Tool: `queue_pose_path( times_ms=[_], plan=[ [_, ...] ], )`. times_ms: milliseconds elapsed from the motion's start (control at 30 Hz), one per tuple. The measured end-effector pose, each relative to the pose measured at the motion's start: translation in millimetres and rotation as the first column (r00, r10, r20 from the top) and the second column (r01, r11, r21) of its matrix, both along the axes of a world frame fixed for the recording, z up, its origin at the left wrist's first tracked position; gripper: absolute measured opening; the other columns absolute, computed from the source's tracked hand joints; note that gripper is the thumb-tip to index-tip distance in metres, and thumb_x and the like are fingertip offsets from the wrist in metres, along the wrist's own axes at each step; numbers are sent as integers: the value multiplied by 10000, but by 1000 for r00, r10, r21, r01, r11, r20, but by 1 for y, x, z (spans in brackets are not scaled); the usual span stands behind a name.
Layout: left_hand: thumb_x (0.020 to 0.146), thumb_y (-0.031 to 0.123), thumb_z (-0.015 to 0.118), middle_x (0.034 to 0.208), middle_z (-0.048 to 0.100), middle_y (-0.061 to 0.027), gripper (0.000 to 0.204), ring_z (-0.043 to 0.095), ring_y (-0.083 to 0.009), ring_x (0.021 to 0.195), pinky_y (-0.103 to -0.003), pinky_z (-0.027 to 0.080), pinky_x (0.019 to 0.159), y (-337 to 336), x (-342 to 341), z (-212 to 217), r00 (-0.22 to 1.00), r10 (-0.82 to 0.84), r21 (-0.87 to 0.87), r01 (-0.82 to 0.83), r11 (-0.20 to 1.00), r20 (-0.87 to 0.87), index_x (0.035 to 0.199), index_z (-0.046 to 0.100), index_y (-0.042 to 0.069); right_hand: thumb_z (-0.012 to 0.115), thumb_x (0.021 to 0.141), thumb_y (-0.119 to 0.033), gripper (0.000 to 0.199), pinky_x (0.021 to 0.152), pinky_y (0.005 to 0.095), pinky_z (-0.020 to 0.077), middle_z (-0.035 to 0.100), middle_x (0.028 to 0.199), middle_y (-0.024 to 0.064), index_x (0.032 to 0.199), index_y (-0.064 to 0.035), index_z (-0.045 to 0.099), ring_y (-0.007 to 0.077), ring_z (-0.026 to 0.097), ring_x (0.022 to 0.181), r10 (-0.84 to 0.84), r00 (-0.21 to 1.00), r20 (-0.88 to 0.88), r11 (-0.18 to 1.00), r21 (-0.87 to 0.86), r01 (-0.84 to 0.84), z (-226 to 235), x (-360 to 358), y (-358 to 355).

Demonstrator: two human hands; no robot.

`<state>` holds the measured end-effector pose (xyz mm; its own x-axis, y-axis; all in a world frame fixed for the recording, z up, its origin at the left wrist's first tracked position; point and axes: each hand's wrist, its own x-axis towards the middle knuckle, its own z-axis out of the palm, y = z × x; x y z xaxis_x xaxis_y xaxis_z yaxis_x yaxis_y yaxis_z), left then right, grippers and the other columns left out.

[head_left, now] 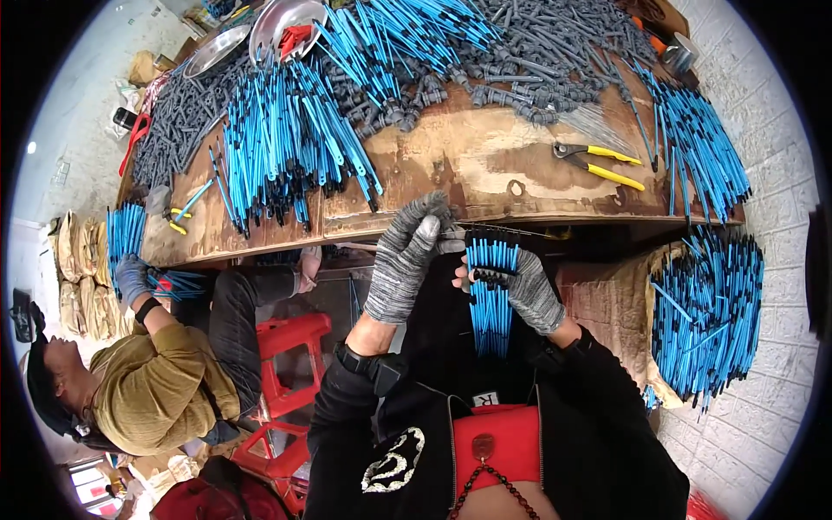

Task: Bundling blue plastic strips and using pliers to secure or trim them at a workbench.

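Observation:
My right hand [530, 293], in a grey knitted glove with bare fingertips, is wrapped round a bundle of thin blue rods with black ends [491, 321]. The bundle stands in front of my chest, just off the table's near edge. Beside its top, my left hand [407, 251], gloved alike, is raised with thumb and fingers pinched together. A thin wire [507, 230] runs from those fingertips to the right across the bundle's black ends. How the wire sits against each rod is too small to make out.
The wooden table [416, 165] bears piles of blue rods [290, 139], grey plastic parts [555, 52] and yellow-handled pliers [598, 165]. A sack of blue rods [706, 321] stands at the right. On the left, a co-worker [165, 381] sits near red stools [290, 368].

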<state>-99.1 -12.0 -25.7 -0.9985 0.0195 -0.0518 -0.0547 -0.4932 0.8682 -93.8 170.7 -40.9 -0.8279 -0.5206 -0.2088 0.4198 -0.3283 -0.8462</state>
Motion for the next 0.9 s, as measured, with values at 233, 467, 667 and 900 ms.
queue_pose_path(
  times_ms=[233,467,667,900],
  plan=[
    [904,156,557,1070,582,-76,377,590,-160,929,-308,517,819,-4,-10,-7,998,-58,43,58,997,16,1257,473,55,585,863,-79,292,812,308,528,657,976,164,1123,50,558,256,656,906,9,999,37,1000,1,-9,4,-4,0],
    [899,185,563,1058,571,-97,399,594,-215,955,-323,513,830,1,-12,-16,998,-63,13,63,998,-32,1273,462,90,603,850,-72,302,797,322,535,654,976,166,1122,50,553,271,655,902,5,999,47,998,-71,-1,-1,-2,3],
    [886,118,576,1073,573,-78,405,587,-205,990,-322,500,870,1,-11,-6,989,-130,181,116,977,67,1270,456,74,611,847,-77,297,789,328,538,658,959,164,1111,50,560,272,656,898,12,999,41,998,-64,-9,1,-1,5],
    [870,113,598,1099,581,-92,405,588,-186,984,-300,506,849,4,-9,-13,995,-97,100,96,990,13,1253,474,63,601,849,-66,279,792,305,539,649,983,174,1095,60,567,255,655,902,29,999,28,997,-73,-27,1,-1,6]
  ],
)
